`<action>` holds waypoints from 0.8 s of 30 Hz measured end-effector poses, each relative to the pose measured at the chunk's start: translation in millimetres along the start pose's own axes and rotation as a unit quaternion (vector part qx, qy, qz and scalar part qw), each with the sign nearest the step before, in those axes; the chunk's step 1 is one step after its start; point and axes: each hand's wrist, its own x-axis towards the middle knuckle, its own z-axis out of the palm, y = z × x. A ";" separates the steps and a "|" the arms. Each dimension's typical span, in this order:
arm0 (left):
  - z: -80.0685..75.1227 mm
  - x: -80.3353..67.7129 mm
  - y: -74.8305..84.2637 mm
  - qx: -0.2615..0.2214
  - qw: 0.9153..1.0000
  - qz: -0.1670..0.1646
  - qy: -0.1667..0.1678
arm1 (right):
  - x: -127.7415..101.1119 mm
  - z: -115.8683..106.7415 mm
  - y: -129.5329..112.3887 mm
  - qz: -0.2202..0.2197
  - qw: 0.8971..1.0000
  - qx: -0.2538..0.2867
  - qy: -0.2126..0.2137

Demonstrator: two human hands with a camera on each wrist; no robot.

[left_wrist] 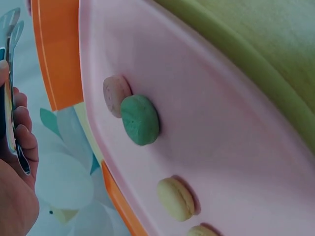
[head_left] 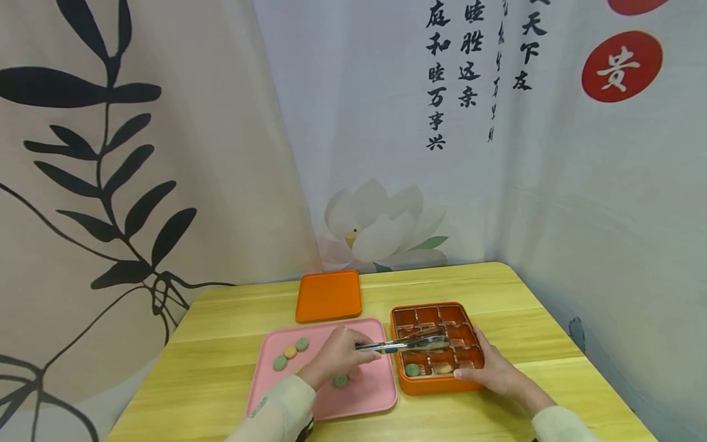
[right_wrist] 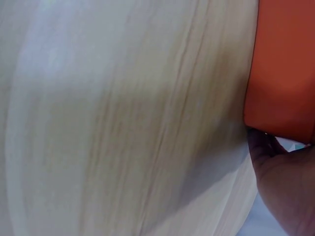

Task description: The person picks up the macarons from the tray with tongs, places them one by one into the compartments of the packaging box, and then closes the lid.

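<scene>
My left hand [head_left: 337, 355] grips metal tongs [head_left: 394, 346], whose far end hangs over the compartments of an orange box [head_left: 428, 386]. Whether anything sits between the tong tips cannot be told. In the box's front row lie a green macaron [head_left: 412, 369] and a tan one [head_left: 442, 368]. With the thumb over the rim and fingers along the side, my right hand [head_left: 497, 370] holds the box's right front corner. Below my left arm, a pink tray [head_left: 353, 405] bears green macarons [head_left: 280, 363], yellow ones [left_wrist: 175, 199] and a pink one [left_wrist: 116, 95].
A flat orange lid-like square [head_left: 329, 296] lies behind the tray. All of this stands on a wood-grain table [head_left: 215, 350]. Printed curtains [head_left: 232, 184] hang close behind the table and along its right side.
</scene>
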 end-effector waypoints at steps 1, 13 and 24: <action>-1.0 -0.2 -0.7 0.001 1.000 0.002 0.001 | 0.1 0.5 0.2 0.002 1.000 -0.005 0.001; -26.8 -9.9 -6.4 0.005 1.000 -0.003 0.020 | 0.5 -0.9 4.1 -0.025 0.998 -0.061 0.002; -47.0 -27.5 -24.3 0.003 0.999 -0.007 0.051 | 0.2 3.7 5.4 0.000 0.998 -0.059 0.014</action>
